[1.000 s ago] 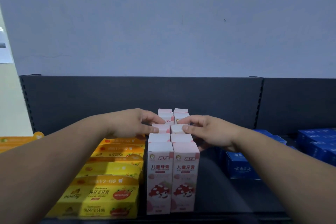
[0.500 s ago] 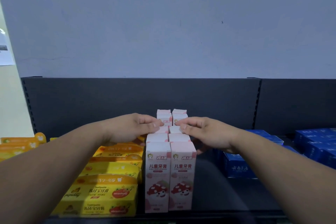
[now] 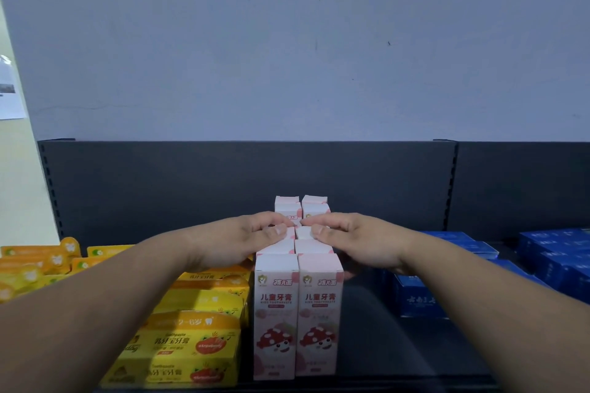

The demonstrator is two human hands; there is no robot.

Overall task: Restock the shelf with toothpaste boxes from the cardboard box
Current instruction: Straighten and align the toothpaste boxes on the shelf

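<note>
Forearms converge; left hand (image 3: 242,241) and right hand (image 3: 354,242), palms down, each curl a grip round 1 pink toothpaste box (image 3: 304,233).

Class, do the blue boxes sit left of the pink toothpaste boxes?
No, the blue boxes sit right of the pink toothpaste boxes.

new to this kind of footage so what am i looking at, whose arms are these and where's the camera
No machine here: a person wears one camera on the head, looking forward and down, so these are their own arms. The left hand and right hand each pinch the top of one of the pink toothpaste boxes, which stand upright in two rows on a dark shelf. To their left lie yellow boxes, to their right blue boxes. The cardboard box is out of view.
</note>
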